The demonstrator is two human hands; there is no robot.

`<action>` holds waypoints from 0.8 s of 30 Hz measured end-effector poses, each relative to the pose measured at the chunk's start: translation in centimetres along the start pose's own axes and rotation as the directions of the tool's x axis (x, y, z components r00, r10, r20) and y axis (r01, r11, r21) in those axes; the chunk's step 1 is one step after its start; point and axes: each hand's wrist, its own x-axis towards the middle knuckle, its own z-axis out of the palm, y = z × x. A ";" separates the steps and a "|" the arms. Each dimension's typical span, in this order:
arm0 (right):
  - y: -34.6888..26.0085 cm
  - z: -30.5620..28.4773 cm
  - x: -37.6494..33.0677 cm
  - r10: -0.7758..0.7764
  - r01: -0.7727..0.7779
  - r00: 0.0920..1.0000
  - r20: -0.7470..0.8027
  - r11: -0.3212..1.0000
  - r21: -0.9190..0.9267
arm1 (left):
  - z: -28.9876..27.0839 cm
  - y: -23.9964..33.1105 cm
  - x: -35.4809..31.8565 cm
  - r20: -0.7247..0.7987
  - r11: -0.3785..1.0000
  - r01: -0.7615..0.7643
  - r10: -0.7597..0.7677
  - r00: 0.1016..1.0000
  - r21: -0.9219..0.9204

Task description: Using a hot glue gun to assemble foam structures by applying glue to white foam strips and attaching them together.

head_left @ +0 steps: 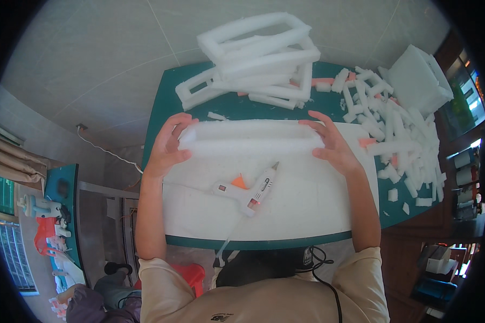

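Nearest the camera, a white hot-glue gun with orange trigger (pixel 246 189) lies on the white foam sheet (pixel 307 204). At twelve o'clock from it, a long white foam block (pixel 250 139) runs nine-to-three. Left hand (pixel 170 145) and right hand (pixel 331 144) clasp its ends, equally near.

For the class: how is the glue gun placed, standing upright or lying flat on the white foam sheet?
Lying flat. The glue gun rests on its side on the white foam sheet, nozzle toward the foam block; neither hand touches it.

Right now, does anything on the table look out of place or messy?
Yes. Loose white foam offcuts lie scattered across the table's right side, and the stack of foam frames at the far edge sits crooked. The glue gun lies on its side on the foam sheet.
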 end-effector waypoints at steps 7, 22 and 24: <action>0.6 -0.3 0.3 -0.188 0.187 0.982 0.028 0.982 0.026 | 0.4 -0.2 0.2 -0.009 1.000 0.014 -0.014 1.000 0.019; 0.6 -0.7 0.3 -0.135 0.127 0.989 0.051 0.981 0.147 | 0.8 -0.1 0.1 -0.058 0.992 0.056 -0.049 0.997 0.111; 0.7 -0.7 0.3 -0.139 0.132 0.989 0.049 0.982 0.134 | 0.2 -0.5 0.1 -0.026 0.994 0.056 -0.054 0.998 0.090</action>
